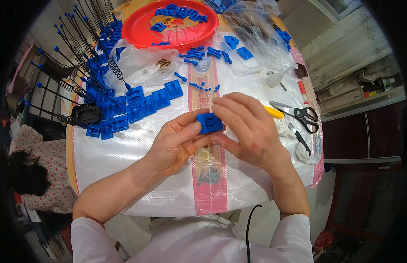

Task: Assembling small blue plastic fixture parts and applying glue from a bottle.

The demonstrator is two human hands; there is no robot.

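Note:
A small square blue plastic piece (210, 123) with a raised curved part in its middle is held up over the table's centre. My left hand (175, 142) grips its left side, thumb on the upper face and fingers underneath. Bent around its right side is my right hand (251, 129), its fingers close together at the far edge and the thumb lower down; its exact contact is partly hidden. Beyond the hands lie tiny blue pins (197, 86) and a blue spool-shaped part (180, 77). A row of similar blue square pieces (160, 99) stretches out to the left.
Blue bases with black springs and rods (87, 79) crowd the left. A red tray (137, 39) of blue parts stands at the back, near brass screws (163, 63) on plastic. Black scissors (306, 116), a yellow-handled tool (273, 112) and a black-handled knife (301, 141) lie right. Someone's patterned sleeve (52, 171) shows left.

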